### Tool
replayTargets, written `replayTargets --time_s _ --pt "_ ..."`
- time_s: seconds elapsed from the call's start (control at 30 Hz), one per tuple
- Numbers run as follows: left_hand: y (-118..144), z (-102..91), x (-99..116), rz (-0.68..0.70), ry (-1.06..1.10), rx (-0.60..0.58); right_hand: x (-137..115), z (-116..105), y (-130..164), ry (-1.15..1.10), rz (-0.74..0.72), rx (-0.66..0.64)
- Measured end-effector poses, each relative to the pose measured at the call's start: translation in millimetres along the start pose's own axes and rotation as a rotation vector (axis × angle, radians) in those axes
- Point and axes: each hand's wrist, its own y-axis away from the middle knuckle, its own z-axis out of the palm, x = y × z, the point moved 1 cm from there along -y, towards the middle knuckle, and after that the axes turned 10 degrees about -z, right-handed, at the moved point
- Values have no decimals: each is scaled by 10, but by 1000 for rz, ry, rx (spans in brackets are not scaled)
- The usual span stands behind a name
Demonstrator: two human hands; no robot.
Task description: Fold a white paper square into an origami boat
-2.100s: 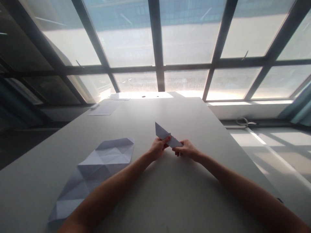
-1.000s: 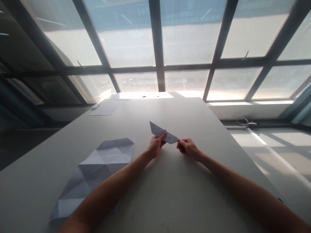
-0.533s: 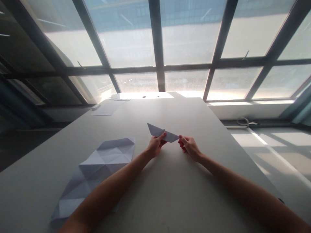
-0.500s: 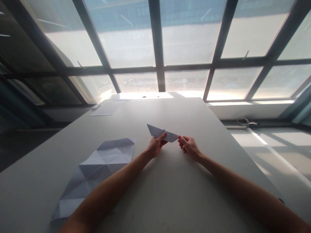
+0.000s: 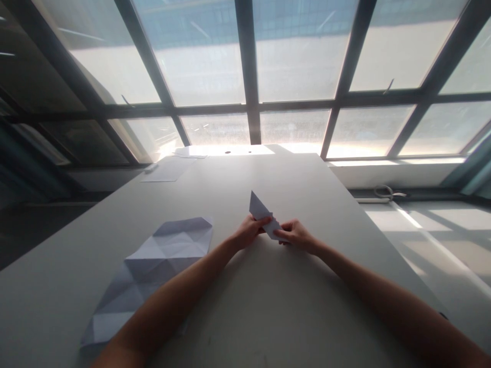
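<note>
A small piece of folded white paper is held up over the table, slanting from a sharp point at upper left down to the right. My left hand pinches it near the middle of its lower edge, thumb on top. Its lower right end sits between the thumb and fingers of my right hand. Both hands are closed on the paper and close together. A larger creased sheet of paper lies partly unfolded on the table at the left, with my left forearm covering some of it.
The white table reaches toward a wall of windows. Flat paper sheets lie at its far left, with a small blurred object on them. A coiled cable rests beyond the table's right edge.
The folded paper has swung clockwise and shifted right, so its point aims more upward. My right hand has moved slightly left and down, gripping more of its end; my left hand has moved right.
</note>
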Motion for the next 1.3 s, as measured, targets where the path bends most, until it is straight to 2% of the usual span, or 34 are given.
replayTargets --time_s 0.23,0.4,0.5,0.6,0.7,1.0,1.13,1.2,1.3 --pt "-115 -121 12 107 286 215 -25 -59 -27 59 46 -92" --pt "-145 -195 31 154 328 286 -28 -50 -27 64 62 -133" --pt "-101 -127 18 132 298 254 -3 -17 -27 75 56 -89" --pt "-45 -23 -13 59 210 171 12 11 -20 78 47 -21" --pt "-19 30 -31 4 124 112 -9 13 -4 34 33 -19" --pt "-106 -159 0 121 193 240 -89 -60 3 5 81 -155" --pt "-111 -182 22 141 233 260 -84 -33 15 -13 111 -123" --pt "-88 -144 37 121 231 198 -74 -14 20 -30 90 -54" --pt "-22 -32 47 46 102 9 -42 5 18 -62 33 91"
